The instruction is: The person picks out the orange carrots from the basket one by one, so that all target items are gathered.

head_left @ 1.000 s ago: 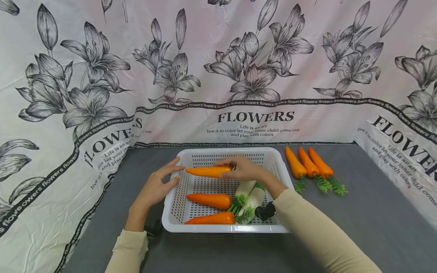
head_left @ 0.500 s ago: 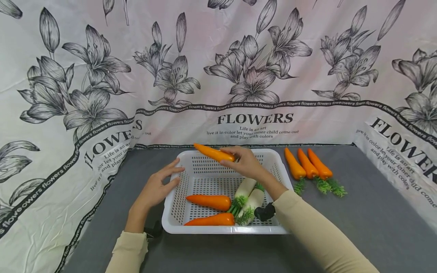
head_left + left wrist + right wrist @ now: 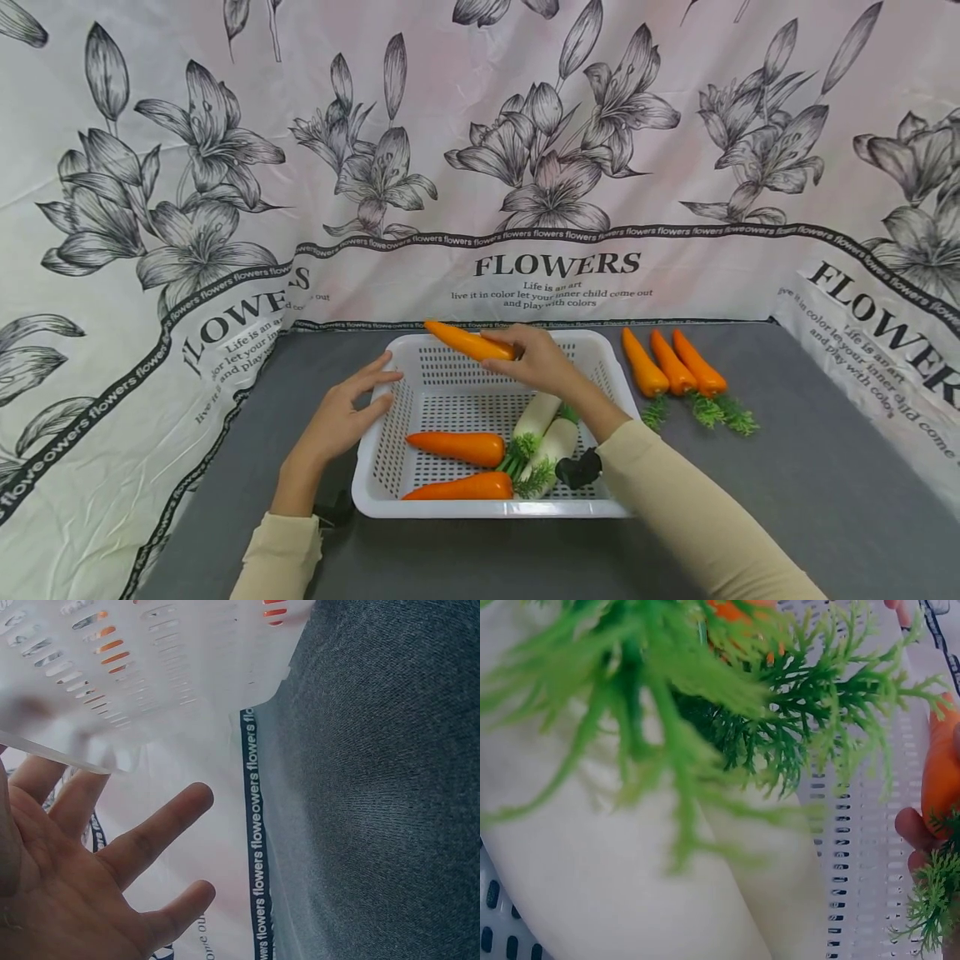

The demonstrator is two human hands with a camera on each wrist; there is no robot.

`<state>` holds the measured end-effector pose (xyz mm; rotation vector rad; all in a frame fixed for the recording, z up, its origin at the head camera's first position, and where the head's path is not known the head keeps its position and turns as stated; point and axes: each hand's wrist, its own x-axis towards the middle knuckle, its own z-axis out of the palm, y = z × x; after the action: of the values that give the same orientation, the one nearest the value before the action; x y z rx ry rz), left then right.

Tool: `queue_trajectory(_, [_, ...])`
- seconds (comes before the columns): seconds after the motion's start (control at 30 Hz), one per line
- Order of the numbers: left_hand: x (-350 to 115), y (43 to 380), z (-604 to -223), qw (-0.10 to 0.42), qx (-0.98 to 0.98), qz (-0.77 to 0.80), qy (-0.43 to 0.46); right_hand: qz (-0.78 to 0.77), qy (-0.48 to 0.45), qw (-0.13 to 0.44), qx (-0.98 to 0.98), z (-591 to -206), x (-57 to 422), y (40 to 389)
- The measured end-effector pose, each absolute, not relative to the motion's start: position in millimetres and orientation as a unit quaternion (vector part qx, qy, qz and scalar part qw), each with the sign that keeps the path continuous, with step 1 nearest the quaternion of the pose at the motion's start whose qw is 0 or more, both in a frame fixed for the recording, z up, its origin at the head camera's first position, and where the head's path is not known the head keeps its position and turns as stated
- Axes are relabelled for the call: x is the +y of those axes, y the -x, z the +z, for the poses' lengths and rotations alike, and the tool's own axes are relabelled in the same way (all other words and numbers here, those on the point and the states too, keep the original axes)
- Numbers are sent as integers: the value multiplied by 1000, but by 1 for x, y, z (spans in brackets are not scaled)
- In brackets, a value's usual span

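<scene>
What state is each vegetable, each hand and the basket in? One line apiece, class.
White perforated basket: upright, partly filled
Held carrot: off the basket's floor
Two inner carrots: lying in the basket
Two white radishes: lying in the basket
Three outer carrots: lying beside the basket
Left hand: spread, at the basket's rim
Right hand: gripping the held carrot

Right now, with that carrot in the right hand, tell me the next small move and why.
Probably carry the held carrot rightward in the right hand and lay it beside the three carrots. It is raised over the white basket, tip tilted up, and those three lie side by side on the grey table, which looks like the likeliest spot for it.
</scene>
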<state>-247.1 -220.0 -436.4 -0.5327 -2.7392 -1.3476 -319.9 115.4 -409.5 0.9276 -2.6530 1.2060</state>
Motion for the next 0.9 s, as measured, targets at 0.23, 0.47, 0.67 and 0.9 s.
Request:
queue_trajectory(0.23, [-220,247,-439,22,-883,-435,175,432,-294,55,-851,-403,119,322])
queue_trajectory(0.47, [-218,246,-439,21,-880,-440,176,494,-222,21,-840,-374,136,317])
queue_trajectory(0.67, [-218,245,-436,23,-881,-439,175,491,-170,28,-854,-348,171,318])
queue_trajectory(0.9, [-217,246,-437,27,-882,-437,177,444,-126,72,-884,-346,232,319])
